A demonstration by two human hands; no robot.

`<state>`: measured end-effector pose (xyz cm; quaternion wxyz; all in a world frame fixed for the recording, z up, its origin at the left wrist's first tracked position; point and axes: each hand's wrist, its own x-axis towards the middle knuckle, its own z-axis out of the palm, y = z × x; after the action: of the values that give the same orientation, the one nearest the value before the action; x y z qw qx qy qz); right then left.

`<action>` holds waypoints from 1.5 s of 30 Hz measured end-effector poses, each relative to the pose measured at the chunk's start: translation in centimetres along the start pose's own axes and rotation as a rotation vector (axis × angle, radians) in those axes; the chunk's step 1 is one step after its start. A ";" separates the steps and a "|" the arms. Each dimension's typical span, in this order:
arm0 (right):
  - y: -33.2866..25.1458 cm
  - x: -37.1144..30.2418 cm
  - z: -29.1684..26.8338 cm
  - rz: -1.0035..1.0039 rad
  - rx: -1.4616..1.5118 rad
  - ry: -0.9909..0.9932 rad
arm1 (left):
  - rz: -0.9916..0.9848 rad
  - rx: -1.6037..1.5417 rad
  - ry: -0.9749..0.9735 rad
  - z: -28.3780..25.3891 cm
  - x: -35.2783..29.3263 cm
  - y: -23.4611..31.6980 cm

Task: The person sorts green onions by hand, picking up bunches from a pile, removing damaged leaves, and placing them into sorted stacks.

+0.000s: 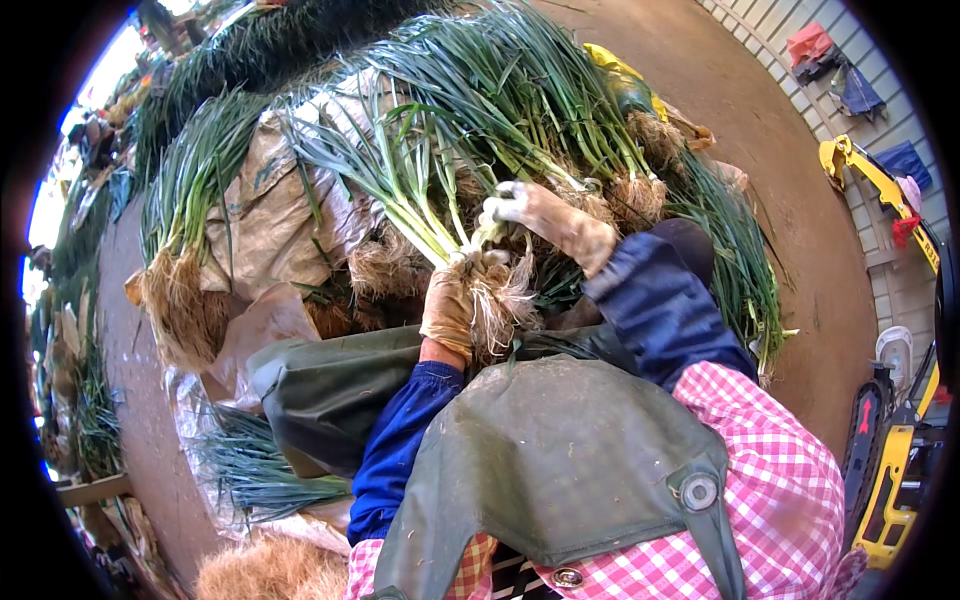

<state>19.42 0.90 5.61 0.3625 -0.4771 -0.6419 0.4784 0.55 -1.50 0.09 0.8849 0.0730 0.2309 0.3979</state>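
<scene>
In my left hand (447,308), wearing a tan glove, is a small bunch of leek-like plants (436,238), gripped low by the roots. Their pale stalks and long green leaves lean up to the left, and tangled roots (500,305) hang to the right of the fist. My right hand (550,220), also gloved, is beside the pale stalks with its fingers bent inward. What lies between those fingertips is hard to make out. Just beyond is a large pile of the same plants (510,90), roots toward me.
A rooted bundle (190,240) lies at the left against a tan sheet (275,195). More leaves (270,465) rest by my left leg, near a heap of brown roots (270,570). On the right, a yellow toy-like digger (890,490) stands by a tiled wall (770,50).
</scene>
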 end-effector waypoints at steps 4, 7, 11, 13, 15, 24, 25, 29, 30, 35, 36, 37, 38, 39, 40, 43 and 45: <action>3.1 5.2 0.5 0.362 -0.342 0.055 | -0.001 0.114 0.101 -0.5 0.9 -1.4; 2.4 5.6 1.8 0.423 -0.582 0.206 | 0.035 0.208 0.183 -0.7 1.3 -2.0; 2.0 6.0 2.9 0.390 -0.844 0.311 | 0.056 0.297 0.235 0.4 0.6 -1.9; 1.0 6.2 3.4 0.300 -1.044 0.350 | 0.062 0.307 0.247 0.3 0.9 -1.9; 1.8 6.2 3.3 0.261 -1.128 0.321 | 0.075 0.335 0.247 0.3 0.9 -1.9; -1.1 3.0 3.9 0.159 -0.820 0.067 | 0.069 0.132 0.209 0.4 1.0 -0.9; 0.5 2.0 3.3 0.131 -0.618 0.043 | 0.061 0.221 0.221 1.2 0.5 -0.8; -1.9 -2.8 3.0 0.338 0.333 0.168 | 0.029 0.114 0.126 0.3 0.4 -0.3; -1.8 -3.7 2.9 0.291 0.450 0.195 | 0.016 0.040 0.096 -0.3 0.4 -0.4; -1.2 -4.0 2.0 0.017 0.533 0.380 | -0.081 0.009 -0.087 -1.1 1.2 -0.4; -1.9 -4.1 2.0 0.007 0.614 0.360 | -0.130 -0.054 -0.110 -1.1 1.5 -0.3; -1.7 -3.3 2.4 -0.029 0.611 0.339 | -0.137 -0.186 -0.109 0.6 0.6 -0.5; -1.7 -3.5 2.7 0.084 0.679 0.234 | -0.205 -0.291 -0.129 2.7 -0.7 -0.3; -1.7 -3.3 3.7 0.083 0.688 0.272 | -0.133 -0.198 -0.113 0.2 1.2 -0.9; -1.7 -3.1 4.7 0.083 0.695 0.303 | -0.056 -0.108 -0.098 -0.2 1.8 -0.8; -1.3 -3.8 5.1 0.136 0.897 0.247 | -0.031 -0.037 -0.061 -1.0 1.9 -1.0; 0.1 -5.0 4.5 0.126 1.072 0.119 | -0.038 -0.016 -0.047 -0.3 1.5 -1.0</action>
<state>16.73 -5.12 4.26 0.5611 -0.2893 -0.2565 0.7319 1.92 -1.09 -1.03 0.8981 0.0706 0.2083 0.3809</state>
